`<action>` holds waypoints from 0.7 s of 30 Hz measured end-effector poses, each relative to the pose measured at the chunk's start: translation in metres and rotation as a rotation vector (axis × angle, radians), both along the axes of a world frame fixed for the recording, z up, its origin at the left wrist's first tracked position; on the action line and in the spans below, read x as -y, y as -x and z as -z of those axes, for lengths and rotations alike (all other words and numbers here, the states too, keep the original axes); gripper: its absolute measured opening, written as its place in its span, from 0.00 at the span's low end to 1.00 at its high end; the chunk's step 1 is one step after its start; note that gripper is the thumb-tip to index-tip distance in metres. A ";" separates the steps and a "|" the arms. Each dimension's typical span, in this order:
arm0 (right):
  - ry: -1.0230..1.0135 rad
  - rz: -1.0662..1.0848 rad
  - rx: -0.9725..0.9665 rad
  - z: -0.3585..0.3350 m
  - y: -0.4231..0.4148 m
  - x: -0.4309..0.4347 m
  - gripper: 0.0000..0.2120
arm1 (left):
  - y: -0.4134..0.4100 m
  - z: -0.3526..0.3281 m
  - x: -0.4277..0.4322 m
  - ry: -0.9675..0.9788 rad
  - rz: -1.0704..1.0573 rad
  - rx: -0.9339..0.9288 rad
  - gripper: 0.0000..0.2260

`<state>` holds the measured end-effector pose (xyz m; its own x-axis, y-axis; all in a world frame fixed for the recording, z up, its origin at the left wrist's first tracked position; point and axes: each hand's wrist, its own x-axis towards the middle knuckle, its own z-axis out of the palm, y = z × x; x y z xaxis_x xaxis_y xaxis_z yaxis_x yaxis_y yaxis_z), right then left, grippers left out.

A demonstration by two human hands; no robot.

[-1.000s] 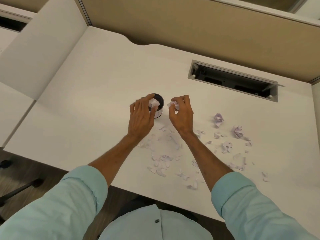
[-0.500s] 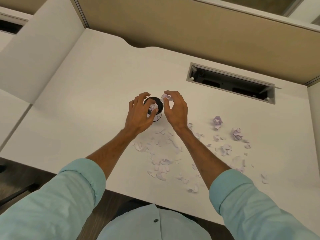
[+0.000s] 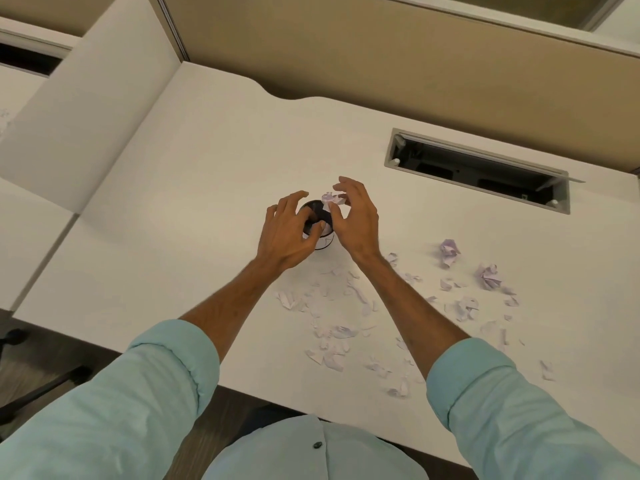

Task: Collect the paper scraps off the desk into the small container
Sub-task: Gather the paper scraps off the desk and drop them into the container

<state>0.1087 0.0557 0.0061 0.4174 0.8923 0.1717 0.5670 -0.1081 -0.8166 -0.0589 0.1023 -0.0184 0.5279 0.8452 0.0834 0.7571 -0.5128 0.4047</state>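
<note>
Centre of frame, head view: small dark container [image 3: 320, 226] on white desk [image 3: 194, 174], half hidden by both hands. Right hand [image 3: 353, 220] pinches crumpled scrap [image 3: 331, 199] over its rim. Left hand [image 3: 289, 233], fingers spread, thumb at the rim. Loose paper scraps [image 3: 346, 306] lower right; cable tray [image 3: 478, 171] upper right. Container markings unreadable.
</note>
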 end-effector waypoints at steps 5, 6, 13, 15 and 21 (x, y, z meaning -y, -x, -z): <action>-0.008 0.015 0.062 0.003 0.001 0.003 0.07 | -0.002 -0.002 0.001 -0.009 -0.097 0.111 0.12; -0.005 0.008 0.103 0.003 0.002 0.003 0.05 | -0.002 -0.004 0.001 -0.011 -0.115 0.135 0.12; 0.030 -0.064 0.417 0.010 0.009 0.003 0.05 | -0.002 -0.014 0.002 -0.035 -0.152 0.228 0.12; 0.035 -0.089 0.464 0.015 0.009 0.005 0.04 | -0.001 -0.014 0.002 -0.065 -0.188 0.202 0.11; 0.089 -0.139 0.597 0.019 0.006 -0.003 0.06 | 0.004 -0.007 0.004 -0.116 -0.096 0.076 0.07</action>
<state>0.1029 0.0584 -0.0125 0.1510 0.9531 0.2622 0.9369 -0.0535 -0.3454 -0.0626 0.0980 -0.0114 0.4336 0.8738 0.2203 0.7741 -0.4863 0.4053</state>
